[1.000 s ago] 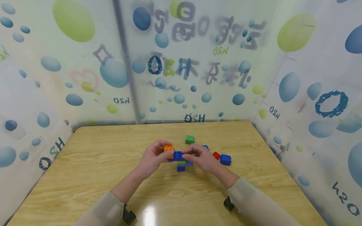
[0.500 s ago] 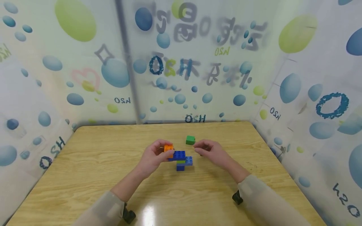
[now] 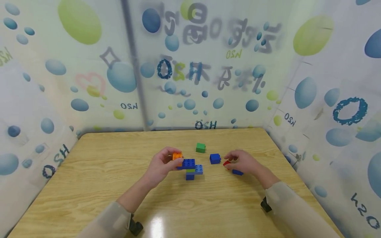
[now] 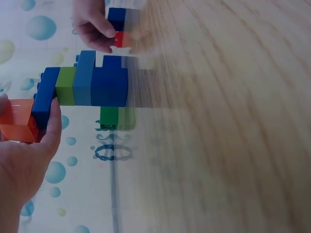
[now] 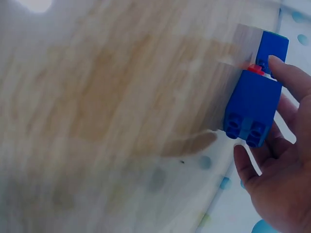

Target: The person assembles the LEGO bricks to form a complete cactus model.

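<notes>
My left hand [image 3: 163,164] holds a stack of toy building bricks by its orange brick [image 3: 177,158], thumb in front and fingers behind. Beneath the orange brick is a long dark blue brick [image 3: 189,163]. Under that come a lime green brick [image 4: 66,86], a lighter blue brick [image 3: 198,169] sticking out right, and a dark blue brick [image 3: 190,177] at the bottom, seemingly on the table. My right hand [image 3: 244,162] pinches a small red brick [image 3: 227,165] between thumb and fingertips. Just below that hand lies a blue brick [image 5: 252,104], partly hidden in the head view.
On the wooden table [image 3: 119,185] sit another loose blue brick [image 3: 215,158] and, farther back, a green brick [image 3: 200,147]. A patterned curtain [image 3: 184,82] stands behind the table's back edge and along both sides.
My right hand has let go of the stack's long blue brick and moved right, to the red brick. The loose blue brick it passed is uncovered. My left hand has stayed in place.
</notes>
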{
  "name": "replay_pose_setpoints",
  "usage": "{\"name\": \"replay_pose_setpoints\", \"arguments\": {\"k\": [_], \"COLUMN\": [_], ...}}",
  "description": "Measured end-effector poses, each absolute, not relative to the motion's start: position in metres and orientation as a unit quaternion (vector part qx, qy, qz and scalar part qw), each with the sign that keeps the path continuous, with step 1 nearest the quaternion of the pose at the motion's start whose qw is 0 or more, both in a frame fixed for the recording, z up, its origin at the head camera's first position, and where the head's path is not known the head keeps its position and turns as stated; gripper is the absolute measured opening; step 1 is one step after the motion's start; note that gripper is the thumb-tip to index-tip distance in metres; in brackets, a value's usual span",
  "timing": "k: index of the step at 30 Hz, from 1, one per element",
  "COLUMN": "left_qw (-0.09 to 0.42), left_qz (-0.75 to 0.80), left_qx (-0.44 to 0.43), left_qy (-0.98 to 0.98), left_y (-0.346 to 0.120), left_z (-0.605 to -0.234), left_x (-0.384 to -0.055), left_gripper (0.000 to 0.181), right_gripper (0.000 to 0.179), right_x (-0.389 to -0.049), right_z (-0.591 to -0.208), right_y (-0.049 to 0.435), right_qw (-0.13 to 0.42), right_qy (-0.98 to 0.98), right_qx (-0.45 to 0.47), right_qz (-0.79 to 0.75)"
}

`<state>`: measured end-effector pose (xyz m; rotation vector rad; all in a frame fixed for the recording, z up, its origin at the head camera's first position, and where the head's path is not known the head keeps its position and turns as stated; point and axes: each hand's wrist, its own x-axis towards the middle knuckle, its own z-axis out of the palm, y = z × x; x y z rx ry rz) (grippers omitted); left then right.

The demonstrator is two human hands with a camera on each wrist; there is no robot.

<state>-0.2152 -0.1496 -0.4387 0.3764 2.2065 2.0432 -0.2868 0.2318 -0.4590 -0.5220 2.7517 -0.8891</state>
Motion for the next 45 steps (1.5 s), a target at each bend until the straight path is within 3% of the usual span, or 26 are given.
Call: {"name": "replay_pose_setpoints", "arguments": {"k": [11, 27, 45], "left_qw": [0.058, 0.061, 0.059], "left_qz": [0.678, 0.679, 0.675], "left_qx": [0.128, 0.123, 0.121], "left_qy": [0.721, 0.721, 0.725], "left_y": [-0.149, -0.149, -0.151], "left_z": [-0.439, -0.438, -0.439], "left_x": [-0.216, -0.215, -0.215], "left_gripper": [0.037, 0.038, 0.039], "right_gripper": [0.031, 0.031, 0.033], "right_x": [-0.281, -0.269, -0.25], "right_z": [-0.464, -0.454, -0.45], "right_y": [0.227, 0.209, 0.168], "right_qw": [0.104, 0.076, 0.101], "right_qy": [0.937, 0.905, 0.85], "right_qx": [-0.193, -0.19, -0.25], "right_qz": [-0.271, -0.372, -0.452]}}
